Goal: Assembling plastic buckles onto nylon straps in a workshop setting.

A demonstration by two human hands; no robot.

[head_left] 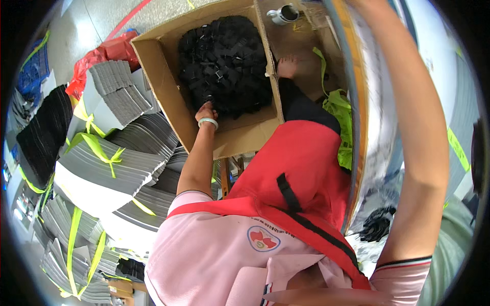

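Head view shows us reaching our left hand [205, 111] into the cardboard box [163, 76], fingers buried in the black strap pieces [224, 61], grip hidden, right hand out of sight overhead, so next we judge a firm handful needs closing.

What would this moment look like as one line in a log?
left hand: reaching into cardboard box, on pile of black clips | right hand: out of view, arm raised | beside box: strapped grey stacks

Matt brown cardboard box [168, 81], black plastic clips [224, 61]
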